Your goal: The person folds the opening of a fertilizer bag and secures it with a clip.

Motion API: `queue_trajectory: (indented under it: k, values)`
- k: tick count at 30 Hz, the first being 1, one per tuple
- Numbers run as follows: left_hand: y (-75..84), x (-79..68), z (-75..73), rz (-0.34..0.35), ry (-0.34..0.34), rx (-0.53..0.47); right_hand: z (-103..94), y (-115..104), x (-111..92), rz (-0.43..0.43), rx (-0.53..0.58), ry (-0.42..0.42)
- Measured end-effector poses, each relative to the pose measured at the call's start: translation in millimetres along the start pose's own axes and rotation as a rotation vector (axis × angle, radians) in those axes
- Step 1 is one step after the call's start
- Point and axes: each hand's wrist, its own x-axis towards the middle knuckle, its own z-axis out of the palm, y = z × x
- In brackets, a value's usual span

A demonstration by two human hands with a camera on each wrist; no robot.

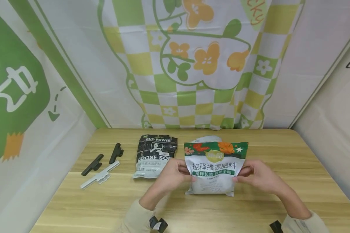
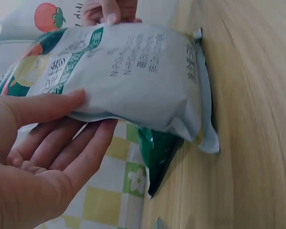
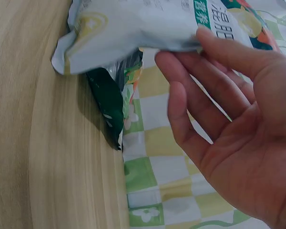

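Observation:
Both hands hold a white fertilizer bag (image 1: 212, 184) with a green, flower-printed top, upright at the right of the table's middle. My left hand (image 1: 173, 174) pinches its left edge, thumb on the front and fingers behind. On the opposite edge, my right hand (image 1: 258, 176) does the same. In the left wrist view the bag (image 2: 133, 71) shows its printed front, with the left thumb lying on it. The right wrist view shows the right fingers under the edge of the bag (image 3: 133, 28). Behind it, a second bag (image 1: 207, 138) is mostly hidden.
A black and white soil bag (image 1: 156, 155) lies left of the left hand. Farther left are two black sealing clips (image 1: 92, 165) (image 1: 115, 153) and a white one (image 1: 100, 175). A patterned cloth (image 1: 198, 103) hangs at the table's back edge.

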Motion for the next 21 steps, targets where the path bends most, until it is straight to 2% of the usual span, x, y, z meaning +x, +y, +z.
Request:
queue_trajectory:
  k: [5,12,15,21]
  values:
    - [0.8,-0.1,-4.3,0.04,-0.016,0.154,-1.9,1.1,0.4,-0.035,-0.013,-0.057]
    - [3.8,-1.4,-6.5,0.081,-0.027,0.355,-3.7,4.2,-4.0,-0.082,-0.017,-0.085]
    - [4.0,-3.3,-8.2,0.09,-0.04,0.394,-6.4,4.4,-5.4,-0.103,-0.029,-0.101]
    - [5.3,-5.2,-12.7,0.131,-0.094,0.434,-13.9,3.0,-7.2,-0.155,-0.13,-0.108]
